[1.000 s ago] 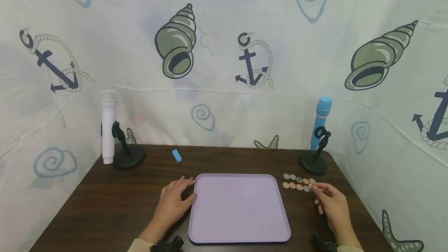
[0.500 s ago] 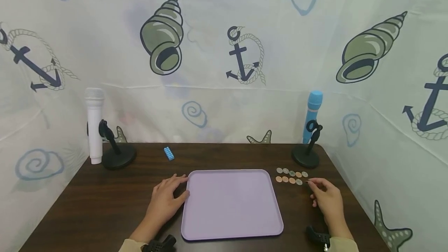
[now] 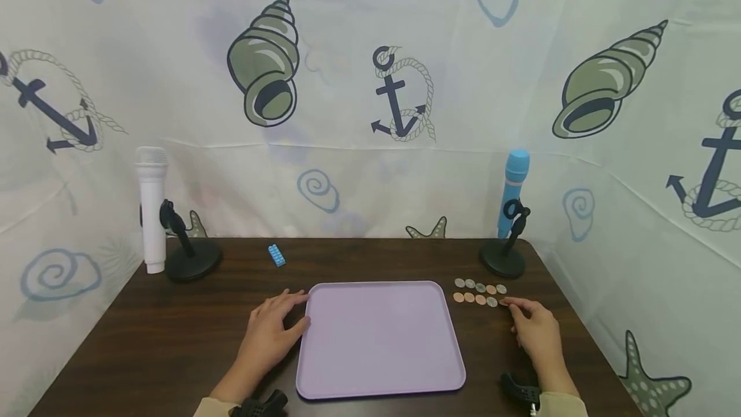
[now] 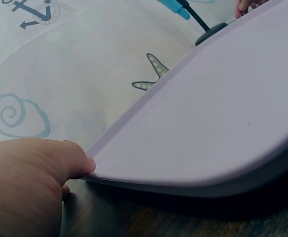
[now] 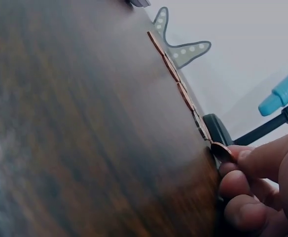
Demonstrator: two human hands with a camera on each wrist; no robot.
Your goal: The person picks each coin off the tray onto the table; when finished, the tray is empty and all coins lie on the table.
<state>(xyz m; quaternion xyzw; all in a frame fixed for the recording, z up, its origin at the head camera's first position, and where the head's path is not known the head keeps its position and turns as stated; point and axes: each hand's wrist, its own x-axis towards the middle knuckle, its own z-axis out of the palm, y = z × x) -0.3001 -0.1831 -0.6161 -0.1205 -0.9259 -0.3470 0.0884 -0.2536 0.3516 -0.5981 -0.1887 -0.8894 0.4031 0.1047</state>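
A lilac tray [image 3: 379,340] lies flat in the middle of the dark wooden table. My left hand [image 3: 267,334] rests flat on the table against the tray's left edge [image 4: 134,148], thumb touching the rim. Two short rows of coins [image 3: 479,293] lie to the right of the tray. My right hand [image 3: 535,327] sits at the right end of the rows. In the right wrist view its thumb and finger [image 5: 262,158] pinch a copper coin [image 5: 222,151] tilted up at the end of the row [image 5: 176,84].
A white toy microphone [image 3: 152,208] on a black stand is at the back left, a blue one [image 3: 512,193] on its stand [image 3: 502,262] at the back right, just behind the coins. A small blue brick [image 3: 276,255] lies behind the tray. Printed cloth walls enclose the table.
The right hand has shifted slightly left toward the end of the coin rows and holds one coin. The head view has panned a little. The left hand stays by the tray.
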